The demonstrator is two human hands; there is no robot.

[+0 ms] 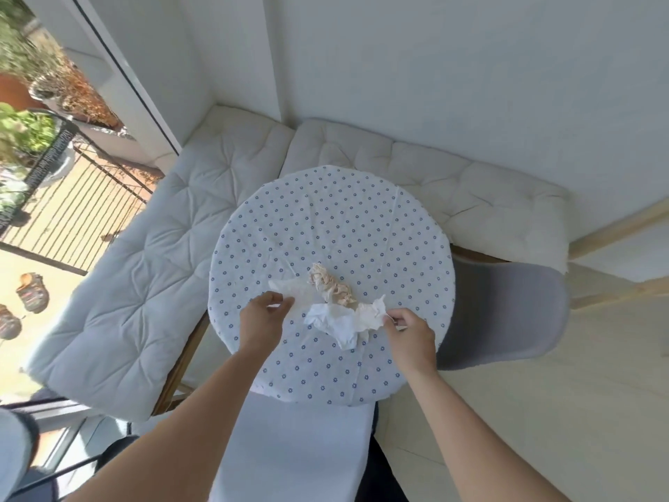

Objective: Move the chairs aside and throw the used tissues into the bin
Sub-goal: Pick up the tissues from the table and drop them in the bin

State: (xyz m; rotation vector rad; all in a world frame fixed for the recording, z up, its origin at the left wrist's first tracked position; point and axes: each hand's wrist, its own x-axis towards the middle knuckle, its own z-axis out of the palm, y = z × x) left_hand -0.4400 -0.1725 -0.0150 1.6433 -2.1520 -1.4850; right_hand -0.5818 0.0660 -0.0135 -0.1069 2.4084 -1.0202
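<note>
Several crumpled used tissues lie on a round table (325, 219) covered with a flower-dotted cloth. A white tissue (340, 324) is in the middle, a stained twisted tissue (331, 282) lies behind it, and a flat tissue (293, 289) is on the left. My left hand (262, 317) pinches the near edge of the flat tissue. My right hand (409, 331) pinches the right corner of the white tissue. A grey chair (506, 313) stands tucked at the table's right. A white-seated chair (293, 447) stands under the near edge. No bin is in view.
A cushioned corner bench (152, 269) wraps the table's left and far sides against the walls. An open glass door on the left leads to a terrace with railing, plants and sandals (32, 291). Pale floor lies to the right.
</note>
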